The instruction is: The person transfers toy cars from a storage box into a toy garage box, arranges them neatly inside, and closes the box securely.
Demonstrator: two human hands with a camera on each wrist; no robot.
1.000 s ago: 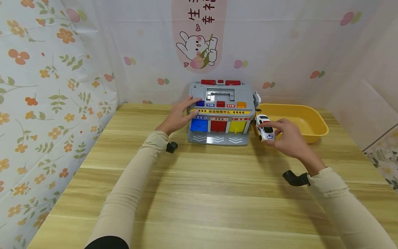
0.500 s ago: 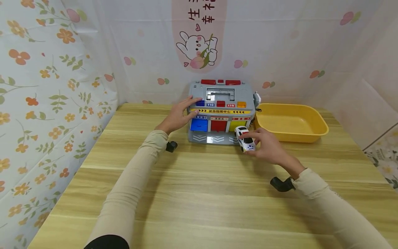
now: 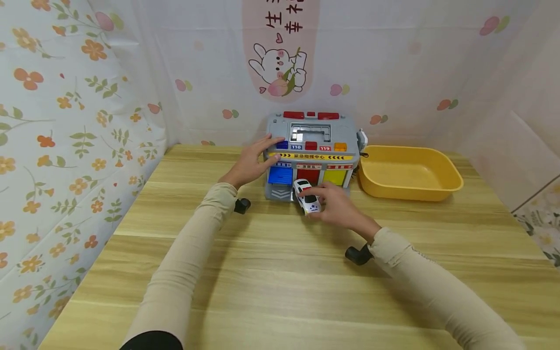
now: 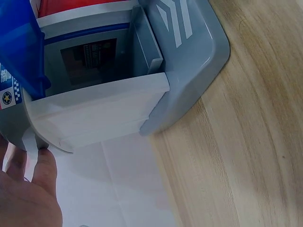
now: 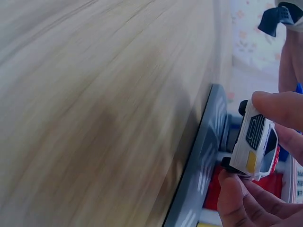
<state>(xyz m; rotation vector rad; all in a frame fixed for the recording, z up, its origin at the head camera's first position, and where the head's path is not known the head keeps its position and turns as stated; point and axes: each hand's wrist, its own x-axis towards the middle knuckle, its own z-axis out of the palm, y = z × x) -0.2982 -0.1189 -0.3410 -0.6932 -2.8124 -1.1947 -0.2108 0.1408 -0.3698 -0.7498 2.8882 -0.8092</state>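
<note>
My right hand point(image 3: 339, 206) pinches a white toy police car point(image 3: 307, 197) between thumb and fingers, in front of the red door of a grey toy garage point(image 3: 280, 129). In the right wrist view the toy police car point(image 5: 253, 144) is held above the garage's grey ramp point(image 5: 203, 161), its wheels off it. My left hand point(image 3: 250, 163) rests on the garage's left top edge, fingers extended. The blue door point(image 3: 280, 175) at the left is raised; the left wrist view shows the bay point(image 4: 94, 56) behind it. The red and yellow doors are down.
A yellow plastic basin point(image 3: 411, 192) stands right of the garage on the wooden table point(image 3: 280, 282). A patterned cloth point(image 3: 197, 73) hangs behind the table. Black wrist mounts point(image 3: 358, 254) stick out below both wrists.
My right hand has carried the toy police car leftward, from beside the basin, past the yellow door, to the front of the red one. My left hand has stayed on the garage.
</note>
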